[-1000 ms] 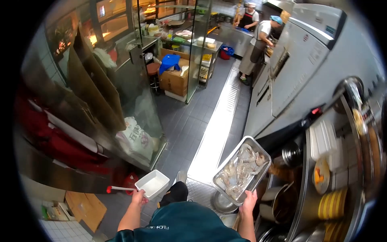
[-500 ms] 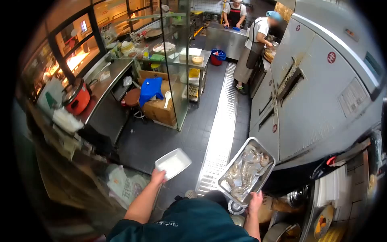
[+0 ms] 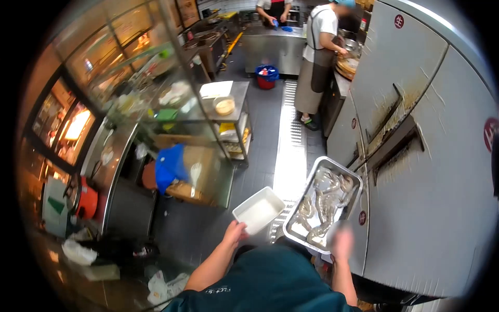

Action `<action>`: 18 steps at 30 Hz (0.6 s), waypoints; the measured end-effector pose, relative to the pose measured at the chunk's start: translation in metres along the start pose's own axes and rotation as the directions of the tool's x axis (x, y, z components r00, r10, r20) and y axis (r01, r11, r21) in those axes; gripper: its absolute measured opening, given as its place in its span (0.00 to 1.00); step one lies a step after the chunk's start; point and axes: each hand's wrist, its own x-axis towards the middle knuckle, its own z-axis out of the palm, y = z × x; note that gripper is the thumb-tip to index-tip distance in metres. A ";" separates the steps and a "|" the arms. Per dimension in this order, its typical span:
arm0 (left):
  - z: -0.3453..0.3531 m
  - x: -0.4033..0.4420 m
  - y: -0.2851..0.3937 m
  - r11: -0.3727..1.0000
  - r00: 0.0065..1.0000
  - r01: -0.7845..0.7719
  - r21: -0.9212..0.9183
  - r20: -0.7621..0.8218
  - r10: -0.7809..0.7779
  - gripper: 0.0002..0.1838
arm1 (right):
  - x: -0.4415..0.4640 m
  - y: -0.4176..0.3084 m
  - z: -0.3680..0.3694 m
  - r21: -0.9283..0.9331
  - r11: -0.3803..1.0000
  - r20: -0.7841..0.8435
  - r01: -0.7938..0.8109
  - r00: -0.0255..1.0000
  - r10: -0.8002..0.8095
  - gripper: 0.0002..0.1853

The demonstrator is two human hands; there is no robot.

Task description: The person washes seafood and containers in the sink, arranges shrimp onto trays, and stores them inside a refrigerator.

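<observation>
Head view: left hand (image 3: 235,233) with white container (image 3: 259,210), right hand (image 3: 341,244) with metal tray (image 3: 342,168) of shrimp (image 3: 327,204).
Left fingers pinch container's near corner; right fingers (blurred, can't tell if spread or pressed together) at tray's near end. Shrimp in tray: grey, glossy, curled, loosely piled. Tray just right of container, grey cabinet (image 3: 449,171) farther right.

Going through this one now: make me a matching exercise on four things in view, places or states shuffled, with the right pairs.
Things:
1. white container
2. bin
3. metal tray
4. cardboard box

Places or states:
A. in the right hand, with shrimp in it
B. topped by a blue item
C. in the left hand
D. red, lined in blue

Pairs: 1-C, 2-D, 3-A, 4-B
</observation>
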 end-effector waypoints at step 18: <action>0.174 0.363 0.317 0.993 0.982 0.074 0.095 0.165 -0.089 0.22 | 0.337 -0.069 0.087 0.339 0.745 0.126 -0.575 0.812 0.569 0.09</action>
